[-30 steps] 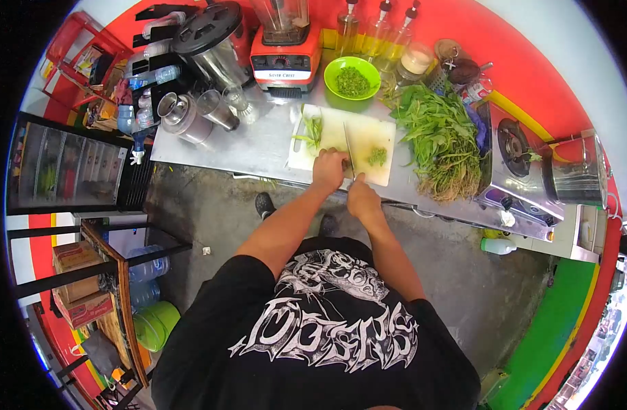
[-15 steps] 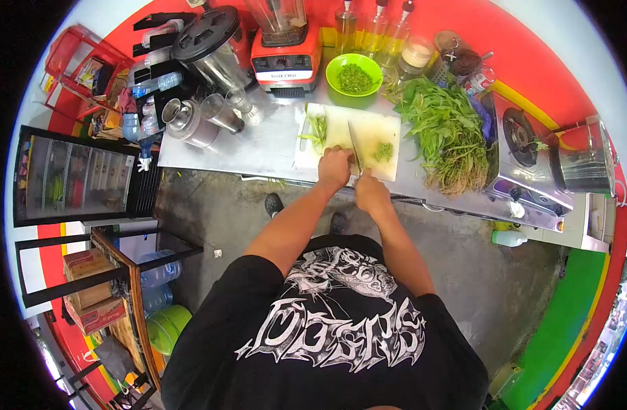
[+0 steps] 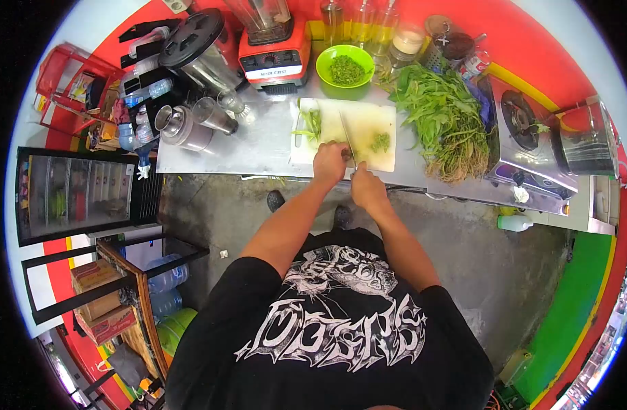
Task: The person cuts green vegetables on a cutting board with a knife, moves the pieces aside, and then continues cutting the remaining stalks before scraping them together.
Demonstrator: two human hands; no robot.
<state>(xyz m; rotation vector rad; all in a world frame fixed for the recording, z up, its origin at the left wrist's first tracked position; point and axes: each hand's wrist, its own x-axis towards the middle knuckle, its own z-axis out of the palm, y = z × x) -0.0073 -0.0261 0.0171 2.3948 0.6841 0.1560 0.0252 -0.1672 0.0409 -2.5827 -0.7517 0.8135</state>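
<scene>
On a white cutting board (image 3: pixel 368 116), my right hand (image 3: pixel 367 188) is closed round the handle of a kitchen knife (image 3: pixel 347 132), its blade pointing away from me. My left hand (image 3: pixel 331 162) is closed with fingers curled close to the left side of the blade; what they hold is hidden beneath them. A small heap of chopped greens (image 3: pixel 380 143) lies right of the knife. Several longer green pieces (image 3: pixel 311 125) rest at the board's left. Behind the board stands a lime-green bowl (image 3: pixel 345 83) with chopped greens in it.
A big bunch of leafy greens (image 3: pixel 444 116) lies right of the board, beside a gas stove (image 3: pixel 522 133). At the back stand a red blender (image 3: pixel 275 61) and oil bottles (image 3: pixel 361 24). A metal shaker (image 3: pixel 180 128) and glasses (image 3: pixel 214 114) stand left on the metal table (image 3: pixel 259 154).
The whole view has shifted slightly, with the table scene a little up and left. Both hands keep about the same place on the board, the knife still in my right hand.
</scene>
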